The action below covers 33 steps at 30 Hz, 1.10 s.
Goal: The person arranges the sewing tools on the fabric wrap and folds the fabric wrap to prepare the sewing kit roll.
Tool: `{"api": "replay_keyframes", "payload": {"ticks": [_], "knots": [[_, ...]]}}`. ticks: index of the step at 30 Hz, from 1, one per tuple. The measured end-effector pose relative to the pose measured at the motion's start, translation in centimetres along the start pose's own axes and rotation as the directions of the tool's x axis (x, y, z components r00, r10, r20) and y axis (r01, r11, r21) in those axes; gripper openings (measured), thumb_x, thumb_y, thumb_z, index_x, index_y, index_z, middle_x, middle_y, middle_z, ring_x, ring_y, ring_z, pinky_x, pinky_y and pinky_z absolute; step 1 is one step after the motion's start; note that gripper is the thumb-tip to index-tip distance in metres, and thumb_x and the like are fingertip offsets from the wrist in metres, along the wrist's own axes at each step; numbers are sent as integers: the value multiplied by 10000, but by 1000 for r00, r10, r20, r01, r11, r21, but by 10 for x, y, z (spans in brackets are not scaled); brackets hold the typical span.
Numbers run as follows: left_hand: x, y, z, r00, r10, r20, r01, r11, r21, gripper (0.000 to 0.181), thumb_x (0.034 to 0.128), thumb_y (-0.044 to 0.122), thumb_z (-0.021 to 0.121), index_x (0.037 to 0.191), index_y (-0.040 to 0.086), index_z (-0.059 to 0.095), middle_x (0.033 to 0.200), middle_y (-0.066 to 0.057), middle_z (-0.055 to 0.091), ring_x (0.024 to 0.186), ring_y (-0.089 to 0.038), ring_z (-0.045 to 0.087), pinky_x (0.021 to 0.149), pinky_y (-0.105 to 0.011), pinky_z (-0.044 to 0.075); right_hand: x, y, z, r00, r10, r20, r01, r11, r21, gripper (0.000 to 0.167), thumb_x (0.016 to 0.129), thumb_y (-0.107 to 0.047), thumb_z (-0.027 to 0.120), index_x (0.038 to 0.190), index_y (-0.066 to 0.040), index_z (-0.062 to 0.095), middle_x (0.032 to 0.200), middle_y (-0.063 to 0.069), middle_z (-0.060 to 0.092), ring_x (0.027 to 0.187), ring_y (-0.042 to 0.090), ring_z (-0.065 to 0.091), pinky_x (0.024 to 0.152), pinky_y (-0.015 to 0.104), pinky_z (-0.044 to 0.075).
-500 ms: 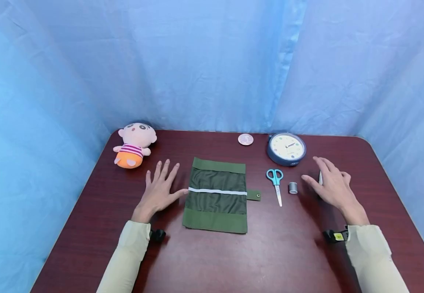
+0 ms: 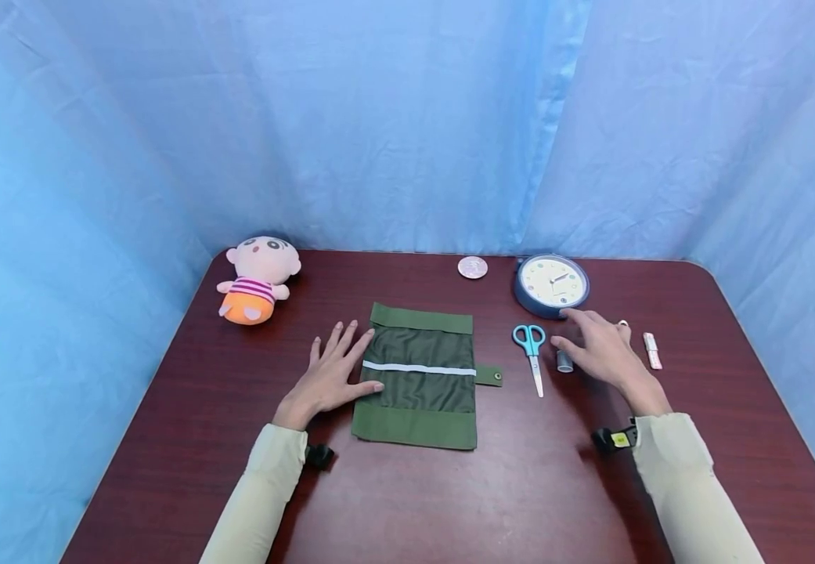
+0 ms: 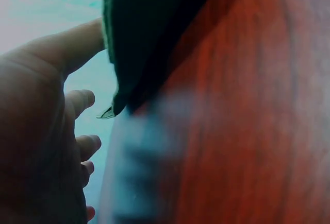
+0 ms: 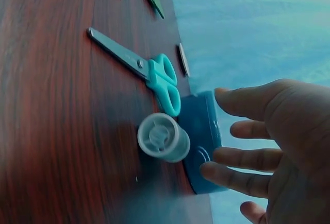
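Observation:
A green fabric roll-up pouch [image 2: 417, 429] lies unfolded on the table, a white band across its middle and a snap tab at its right. Over its left edge my left hand [image 2: 326, 380] spreads its fingers, the thumb above the cloth; whether it touches is unclear. My right hand [image 2: 607, 352] hovers beside a grey thread spool [image 2: 564, 363], fingers apart and holding nothing. In the right wrist view the spool [image 4: 164, 137] stands near the thumb and fingers without contact. Left of it lie scissors [image 2: 530, 345] with turquoise handles.
Behind the spool is a round blue clock [image 2: 553, 286]. A round pale disc [image 2: 473, 268] lies at the back edge, a plush doll [image 2: 255, 278] at the back left. Right of my right hand lies a small white and pink item [image 2: 651, 350]. Blue curtains [image 2: 393, 125] surround the table.
My right hand has moved left to the spool, uncovering the small white and pink item. My left hand has shifted right, over the pouch's left edge.

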<state>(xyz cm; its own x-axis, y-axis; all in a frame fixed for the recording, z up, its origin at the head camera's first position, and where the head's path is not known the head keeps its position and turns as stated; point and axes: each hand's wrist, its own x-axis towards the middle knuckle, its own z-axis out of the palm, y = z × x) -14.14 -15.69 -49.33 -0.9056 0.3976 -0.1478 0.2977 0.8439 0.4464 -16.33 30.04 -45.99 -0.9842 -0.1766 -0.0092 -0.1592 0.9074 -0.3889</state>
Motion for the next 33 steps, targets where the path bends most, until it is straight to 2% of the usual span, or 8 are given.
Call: {"api": "replay_keyframes", "payload": {"ticks": [3,8,14,19,26,28,33], "knots": [[0,0,2,1000,0,28,0,1000,-6,924,900,614,628,1622,271,165,1712,-120,57,1588,-375,-16,1220,-706,12,4,-2,4,1000,-5,24,5,1000,-2,531,955,-276,670,1375,19,535,1344,293,581,1261,466,525,940,718,294],[0,-1,2,998,-11,58,13,1000,-27,900,897,609,634,1615,264,215,1712,-118,60,1586,-383,-2,1225,-697,12,10,-5,10,999,-28,38,28,1000,-11,484,941,-273,681,1330,-1,585,1224,247,655,1169,423,590,850,618,325],[-1,-4,4,998,-13,62,14,999,-29,869,895,596,645,1601,250,274,1712,-108,69,1586,-384,11,1231,-688,15,15,-7,17,997,-42,62,44,998,-43,491,922,-298,698,1300,2,606,1116,214,673,1062,377,611,812,600,360],[0,-6,6,998,-7,57,7,1000,-11,867,894,596,647,1599,250,280,1714,-95,67,1588,-377,15,1238,-676,18,18,-9,20,996,-10,87,13,999,-43,514,912,-336,710,1288,0,611,1122,208,656,1056,345,584,830,621,332],[0,-10,10,999,14,43,-14,1000,1,854,906,588,637,1600,246,277,1714,-98,66,1588,-375,13,1236,-675,7,22,-14,26,995,30,95,-25,998,-53,623,882,-366,746,1337,29,588,1202,256,619,1091,369,567,866,655,307],[0,-11,12,999,16,40,-16,1000,8,850,910,590,630,1602,253,269,1715,-90,60,1590,-367,11,1238,-671,9,22,-15,27,995,39,95,-33,998,-61,624,879,-372,751,1324,38,601,1190,255,617,1056,359,566,834,634,317],[-1,-12,14,999,3,38,-4,1000,23,854,914,603,614,1608,270,242,1718,-66,42,1596,-336,-8,1248,-652,-2,25,-18,26,994,57,89,-53,998,-46,528,868,-365,764,1218,21,678,1027,192,629,901,290,530,729,520,296]]}}
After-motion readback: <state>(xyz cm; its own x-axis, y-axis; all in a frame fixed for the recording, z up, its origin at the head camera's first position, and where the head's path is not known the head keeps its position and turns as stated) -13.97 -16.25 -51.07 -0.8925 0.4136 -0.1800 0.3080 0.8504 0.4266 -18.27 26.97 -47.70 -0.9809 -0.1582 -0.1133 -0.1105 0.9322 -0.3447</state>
